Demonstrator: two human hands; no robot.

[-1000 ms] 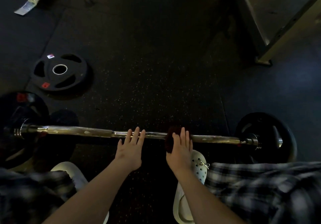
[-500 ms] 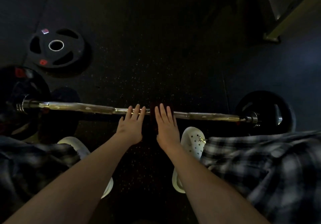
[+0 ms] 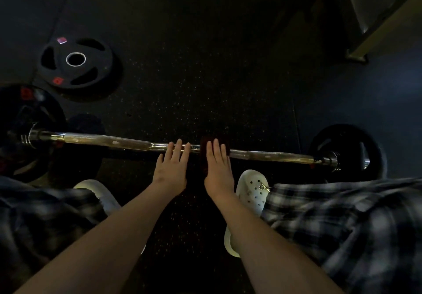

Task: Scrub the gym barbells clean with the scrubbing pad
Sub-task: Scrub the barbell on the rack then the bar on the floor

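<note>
Head view: flat right hand half-hides the dim scrubbing pad on barbell; left hand flat.

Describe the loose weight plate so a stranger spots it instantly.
Find the barbell lying across the floor and follow it to its left end. Just beyond lies the loose weight plate, flat on the floor. Unlike the mounted plate beside it, its silver-ringed centre hole is empty.

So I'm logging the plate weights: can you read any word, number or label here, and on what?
No text is readable.
Loose weight plate: pale sticker and red sticker, both too blurred to read.
Mounted plate, left end of the barbell: red patch, too dark and blurred.
</note>
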